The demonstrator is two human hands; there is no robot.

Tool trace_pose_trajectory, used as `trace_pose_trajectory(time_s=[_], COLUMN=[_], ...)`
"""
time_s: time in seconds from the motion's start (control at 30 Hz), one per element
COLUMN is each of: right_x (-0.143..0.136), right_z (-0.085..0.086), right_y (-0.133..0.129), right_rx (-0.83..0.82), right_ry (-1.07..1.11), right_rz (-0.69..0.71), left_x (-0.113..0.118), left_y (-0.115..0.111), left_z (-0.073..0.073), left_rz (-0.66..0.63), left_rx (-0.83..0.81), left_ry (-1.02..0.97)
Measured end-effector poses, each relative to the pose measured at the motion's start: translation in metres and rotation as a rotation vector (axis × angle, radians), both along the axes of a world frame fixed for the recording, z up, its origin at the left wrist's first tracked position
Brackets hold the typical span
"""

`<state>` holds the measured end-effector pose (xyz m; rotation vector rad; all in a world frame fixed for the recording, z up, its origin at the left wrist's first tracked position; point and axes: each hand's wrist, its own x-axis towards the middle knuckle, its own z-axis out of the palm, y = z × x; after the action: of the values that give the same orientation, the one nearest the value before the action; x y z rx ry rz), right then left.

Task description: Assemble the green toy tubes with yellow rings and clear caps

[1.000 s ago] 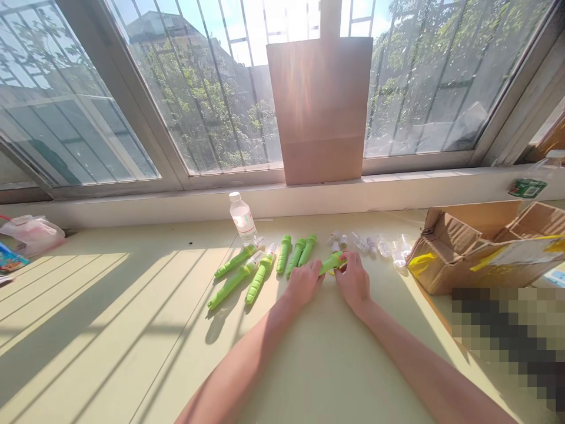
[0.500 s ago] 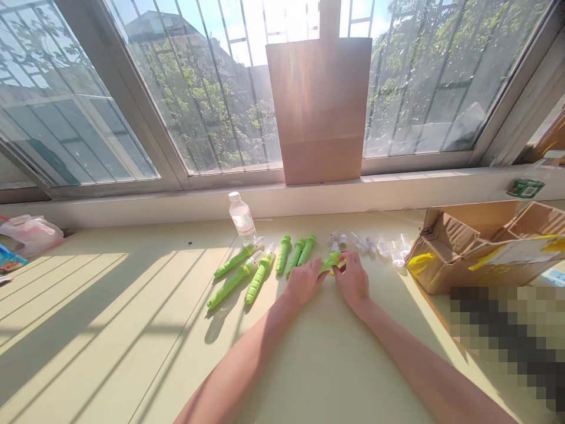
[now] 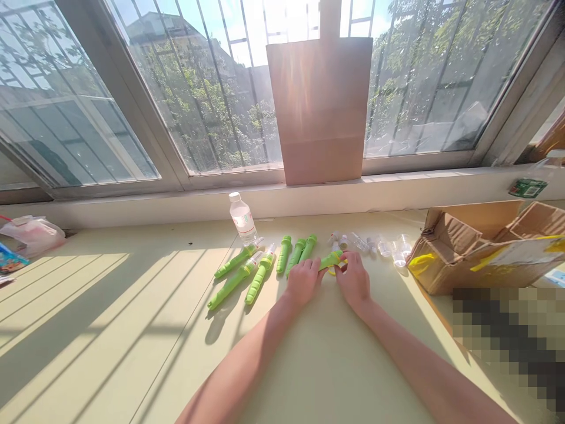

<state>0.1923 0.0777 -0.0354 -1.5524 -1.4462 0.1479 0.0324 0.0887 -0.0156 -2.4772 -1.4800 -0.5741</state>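
My left hand (image 3: 303,279) is closed around the lower part of a green ribbed tube (image 3: 330,259). At the tube's upper right end, the fingers of my right hand (image 3: 354,279) pinch together, with a bit of yellow (image 3: 332,271) showing beneath; what exactly they grip is too small to tell. Three green tubes with clear tips (image 3: 259,278) lie to the left, and three more without clear tips (image 3: 283,254) lie just left of my left hand. Small clear plastic parts (image 3: 383,248) are scattered behind and to the right of my right hand.
A capped water bottle (image 3: 242,219) stands behind the green tubes. An open cardboard box (image 3: 463,265) sits on the right of the table (image 3: 110,353). A pink plastic bag (image 3: 37,234) lies far left. A brown board (image 3: 322,112) leans on the window.
The green tube's end shows slightly more between my hands, and the fingers of my right hand have shifted a little. The rest looks the same.
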Motion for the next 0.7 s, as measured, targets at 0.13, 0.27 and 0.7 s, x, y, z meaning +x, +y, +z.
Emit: trace_pose_trajectory(time_s=[0.13,0.27,0.7], right_x=[0.0003,0.0007,-0.0003], right_z=[0.0005,0.0013,0.0005], right_y=[-0.0001,-0.0006,0.0], right_rx=[0.015,0.003,0.032], right_ry=[-0.007,-0.013,0.001], right_rz=[0.002,0.004,0.007], left_x=[0.0008,0.0006,-0.0005], left_y=[0.0011,0.0027,-0.0017], left_z=[-0.0013,-0.0025,0.0019], left_rz=[0.012,0.027,-0.05], left_rx=[-0.06,-0.095,0.031], left_ry=[0.008,-0.003,-0.026])
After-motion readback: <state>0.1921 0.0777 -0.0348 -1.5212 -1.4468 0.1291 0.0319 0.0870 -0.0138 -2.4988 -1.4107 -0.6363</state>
